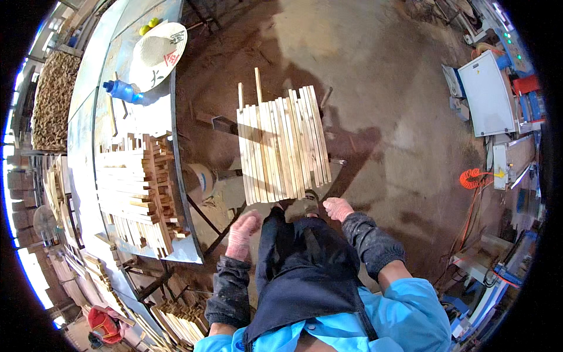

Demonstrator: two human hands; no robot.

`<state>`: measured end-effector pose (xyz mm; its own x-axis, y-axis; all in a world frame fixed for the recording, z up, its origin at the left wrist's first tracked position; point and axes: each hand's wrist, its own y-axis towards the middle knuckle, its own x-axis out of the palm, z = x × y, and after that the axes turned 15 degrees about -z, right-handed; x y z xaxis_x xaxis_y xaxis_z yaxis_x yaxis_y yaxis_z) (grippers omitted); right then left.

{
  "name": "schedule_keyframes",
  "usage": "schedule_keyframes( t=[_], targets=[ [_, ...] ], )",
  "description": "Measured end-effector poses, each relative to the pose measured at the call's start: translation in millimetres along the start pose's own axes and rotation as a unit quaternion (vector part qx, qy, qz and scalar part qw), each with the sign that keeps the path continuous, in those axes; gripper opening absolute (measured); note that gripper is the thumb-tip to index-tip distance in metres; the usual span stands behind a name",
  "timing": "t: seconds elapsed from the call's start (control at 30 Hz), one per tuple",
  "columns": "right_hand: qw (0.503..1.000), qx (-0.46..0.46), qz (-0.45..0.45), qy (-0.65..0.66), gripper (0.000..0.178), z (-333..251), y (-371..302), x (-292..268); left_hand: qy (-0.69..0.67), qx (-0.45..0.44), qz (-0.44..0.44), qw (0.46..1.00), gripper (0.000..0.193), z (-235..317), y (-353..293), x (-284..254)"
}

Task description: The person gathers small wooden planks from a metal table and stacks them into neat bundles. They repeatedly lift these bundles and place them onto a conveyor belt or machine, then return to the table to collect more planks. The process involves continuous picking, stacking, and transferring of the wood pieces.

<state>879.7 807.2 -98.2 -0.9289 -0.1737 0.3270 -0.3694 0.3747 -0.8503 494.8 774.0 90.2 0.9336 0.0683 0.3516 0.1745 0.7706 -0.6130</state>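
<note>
A row of pale wooden strips [281, 146] lies side by side in front of my feet, raised on what looks like a metal stand. Two strips stick out farther at the far left end. My left hand [244, 232], in a pinkish work glove, is curled closed near the row's near left corner, apart from the wood. Beyond the near right corner, my right hand [338, 209] is gloved too, its fingers folded in. Nothing shows in either hand. Dark sleeve covers wrap both forearms.
At left, a long table [190, 249] bears a stack of wooden strips [126, 190], a wide straw hat [157, 56] and a blue bottle [122, 91]. Machinery with a white cabinet [485, 94] and an orange coiled hose [470, 178] stands at right. A bucket [199, 179] sits beside the table.
</note>
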Motion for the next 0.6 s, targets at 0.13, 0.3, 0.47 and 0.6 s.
schedule_keyframes(
  t=[0.13, 0.3, 0.47, 0.6],
  targets=[
    [0.998, 0.030, -0.007, -0.052, 0.016, -17.5, 18.5, 35.6, -0.017, 0.107, 0.059, 0.992, 0.033, 55.1, 45.8, -71.8],
    [0.989, 0.022, 0.061, -0.133, 0.043, -44.6, 58.9, 63.5, -0.053, 0.067, 0.099, 0.991, 0.043, 103.3, 134.6, -162.1],
    [0.944, -0.011, 0.194, -0.268, 0.066, -126.1, 107.3, 62.9, -0.009, -0.100, 0.036, 0.994, 0.055, 82.9, 253.0, -237.6],
    [0.880, -0.074, 0.373, -0.284, 0.086, -196.4, 151.8, 39.8, 0.081, -0.226, -0.039, 0.970, 0.067, 39.1, 338.8, -267.8]
  ],
)
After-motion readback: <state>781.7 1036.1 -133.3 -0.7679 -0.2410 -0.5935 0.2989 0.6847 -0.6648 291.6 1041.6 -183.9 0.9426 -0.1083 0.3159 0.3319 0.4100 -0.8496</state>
